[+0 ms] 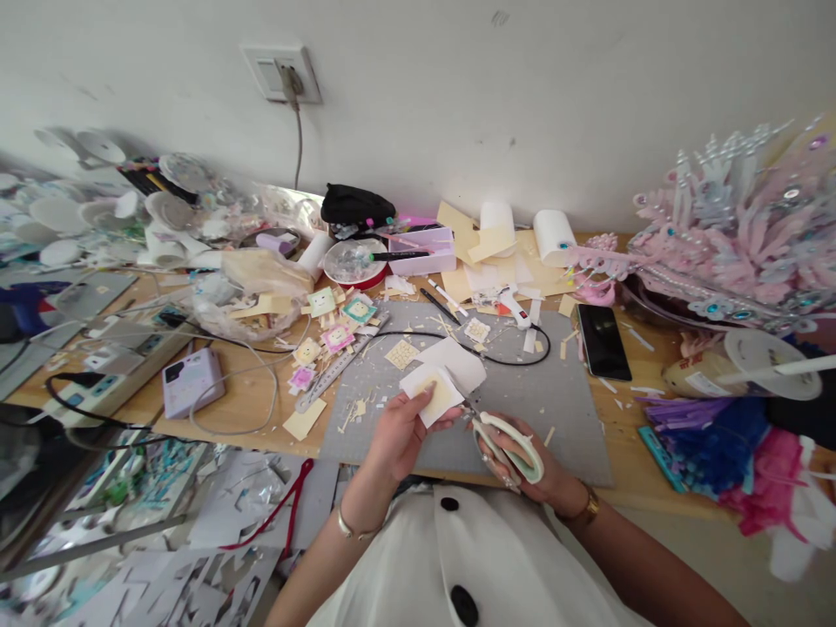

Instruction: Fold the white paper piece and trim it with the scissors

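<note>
My left hand (pixel 395 431) pinches a small white and cream foam piece (pixel 432 392) above the near edge of the grey cutting mat (pixel 562 396). My right hand (pixel 529 466) grips pale green-handled scissors (pixel 506 444), whose blades point up and left into the right edge of that piece. A larger white sheet (pixel 457 359) lies on the mat just behind it. Small cut squares (pixel 401 353) and scraps lie scattered on the mat.
A black phone (pixel 603 340) lies right of the mat, beside a pink jewelled crown piece (pixel 731 235). A black cable (pixel 509 348), a glue gun (pixel 513 306), a metal ruler (pixel 336 366), a lilac device (pixel 191 380) and a power strip (pixel 111 383) crowd the wooden table (pixel 261 396).
</note>
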A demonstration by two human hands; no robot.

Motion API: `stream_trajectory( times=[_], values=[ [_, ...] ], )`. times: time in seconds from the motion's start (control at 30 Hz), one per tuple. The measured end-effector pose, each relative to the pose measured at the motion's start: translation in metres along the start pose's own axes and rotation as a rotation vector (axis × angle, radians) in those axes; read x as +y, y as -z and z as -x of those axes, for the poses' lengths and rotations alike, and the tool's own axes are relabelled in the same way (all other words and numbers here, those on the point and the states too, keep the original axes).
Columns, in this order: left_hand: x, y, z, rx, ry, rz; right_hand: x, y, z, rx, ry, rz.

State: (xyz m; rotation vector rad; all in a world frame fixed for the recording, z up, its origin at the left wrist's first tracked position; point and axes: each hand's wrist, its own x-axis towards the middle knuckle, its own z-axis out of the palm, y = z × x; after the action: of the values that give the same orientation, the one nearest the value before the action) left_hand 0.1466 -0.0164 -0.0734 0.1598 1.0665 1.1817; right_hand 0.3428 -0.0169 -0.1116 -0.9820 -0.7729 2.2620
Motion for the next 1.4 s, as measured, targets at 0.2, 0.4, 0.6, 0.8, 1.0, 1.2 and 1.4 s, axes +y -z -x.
stream_trajectory(
  times=[0.2,0.4,0.6,0.8,1.0,1.2,1.4],
  values=[
    [0.000,0.000,0.003,0.011,0.009,0.007,-0.003,-0.004,-0.004,-0.017,-0.025,-0.006],
    [-0.001,0.000,0.004,-0.022,0.013,0.005,-0.006,-0.011,-0.006,-0.004,-0.007,0.022],
    [-0.002,0.000,0.004,-0.032,0.008,0.015,-0.006,-0.016,-0.009,0.047,-0.019,0.022],
    [-0.001,0.000,0.005,-0.019,0.003,0.019,-0.007,-0.019,-0.011,0.044,-0.017,0.051],
    [0.000,-0.001,0.004,-0.017,0.008,0.021,-0.008,-0.021,-0.011,0.027,0.008,0.080],
    [0.001,0.000,0.004,-0.022,0.014,0.030,-0.005,-0.018,-0.014,0.055,-0.041,0.029],
    [0.000,0.001,0.003,-0.025,0.005,0.014,-0.004,-0.016,-0.013,0.057,-0.049,-0.017]
  ],
)
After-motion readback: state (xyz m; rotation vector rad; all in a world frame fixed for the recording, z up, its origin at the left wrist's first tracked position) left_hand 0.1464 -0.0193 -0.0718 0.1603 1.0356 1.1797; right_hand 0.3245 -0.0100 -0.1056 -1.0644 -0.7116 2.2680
